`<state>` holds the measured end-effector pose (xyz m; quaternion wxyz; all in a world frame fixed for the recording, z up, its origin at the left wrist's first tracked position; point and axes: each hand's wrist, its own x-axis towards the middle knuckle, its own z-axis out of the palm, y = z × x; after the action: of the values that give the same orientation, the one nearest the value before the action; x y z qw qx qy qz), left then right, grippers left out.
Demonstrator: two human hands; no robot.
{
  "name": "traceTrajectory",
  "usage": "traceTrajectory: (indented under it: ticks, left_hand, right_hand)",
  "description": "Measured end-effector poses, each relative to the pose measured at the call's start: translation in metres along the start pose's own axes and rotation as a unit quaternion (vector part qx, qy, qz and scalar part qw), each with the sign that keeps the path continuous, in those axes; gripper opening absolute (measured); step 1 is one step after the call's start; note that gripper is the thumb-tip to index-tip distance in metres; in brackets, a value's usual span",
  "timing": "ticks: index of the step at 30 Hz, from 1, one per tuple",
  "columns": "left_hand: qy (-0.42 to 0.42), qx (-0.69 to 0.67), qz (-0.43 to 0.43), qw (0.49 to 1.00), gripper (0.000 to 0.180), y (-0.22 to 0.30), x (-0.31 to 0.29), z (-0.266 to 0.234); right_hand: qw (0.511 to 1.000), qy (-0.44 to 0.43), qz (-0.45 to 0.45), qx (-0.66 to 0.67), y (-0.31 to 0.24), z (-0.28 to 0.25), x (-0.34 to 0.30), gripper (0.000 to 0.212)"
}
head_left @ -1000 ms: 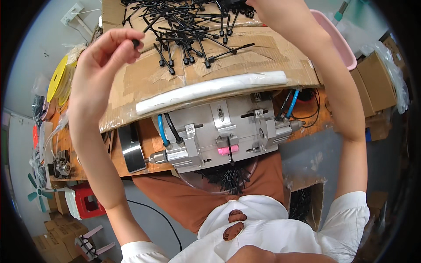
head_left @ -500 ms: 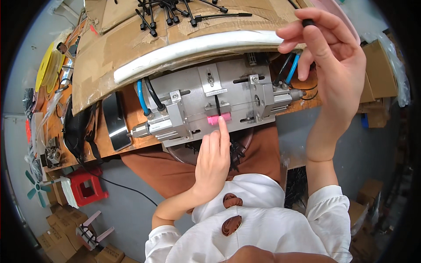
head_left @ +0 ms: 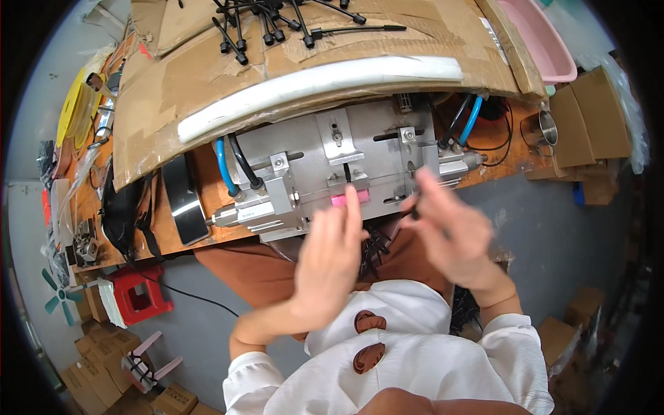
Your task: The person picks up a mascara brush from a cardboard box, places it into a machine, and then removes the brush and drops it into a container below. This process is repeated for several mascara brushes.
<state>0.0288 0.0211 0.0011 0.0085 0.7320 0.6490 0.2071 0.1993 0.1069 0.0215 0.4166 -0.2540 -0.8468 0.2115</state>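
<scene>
The tip of my left index finger meets a pink block (head_left: pixel 351 198) at the front edge of a metal fixture (head_left: pixel 387 117). My left hand (head_left: pixel 330 256) has that finger stretched out, with the others partly bent and slightly blurred. A thin black rod (head_left: pixel 347 173) stands in the fixture's small middle bracket, just behind the pink block. To the right, in front of the fixture, my right hand (head_left: pixel 453 232) is smeared by motion. Its thumb and fingers pinch a dark piece (head_left: pixel 413 211), which looks like a black rod with a thick cap; most of it is hidden.
Behind the fixture, a cardboard sheet (head_left: pixel 290 90) edged with a white padded strip (head_left: pixel 318 90) carries several black capped rods (head_left: pixel 270 28). A dark phone (head_left: pixel 183 200) lies left on the wooden table. A metal cup (head_left: pixel 539 129) and pink basin (head_left: pixel 543 41) sit right.
My right hand has come down and inward from above the cardboard's right side to the fixture's front right, the dark piece still in it. My left index finger remains at the pink block.
</scene>
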Motion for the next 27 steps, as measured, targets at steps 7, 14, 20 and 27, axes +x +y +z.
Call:
traceTrajectory:
  ticks: [7,14,20,27]
  left_hand:
    - [0.223,0.052,-0.028,0.973,0.024,-0.121,0.139,-0.072]
    - [0.152,-0.035,-0.063,0.986,0.018,-0.119,0.129,-0.085]
    - [0.189,-0.034,-0.056,0.980,0.042,-0.038,0.029,-0.067]
    - [0.009,-0.021,-0.025,0.999,0.068,0.014,-0.018,0.014]
  right_hand:
    - [0.995,-0.097,0.024,-0.015,0.003,0.060,-0.042,0.065]
    - [0.991,-0.124,0.027,-0.036,-0.002,0.056,-0.026,0.063]
    - [0.949,-0.016,-0.184,-0.255,0.009,0.013,0.091,0.042]
    - [0.934,-0.109,-0.146,-0.307,0.057,0.031,0.224,0.011]
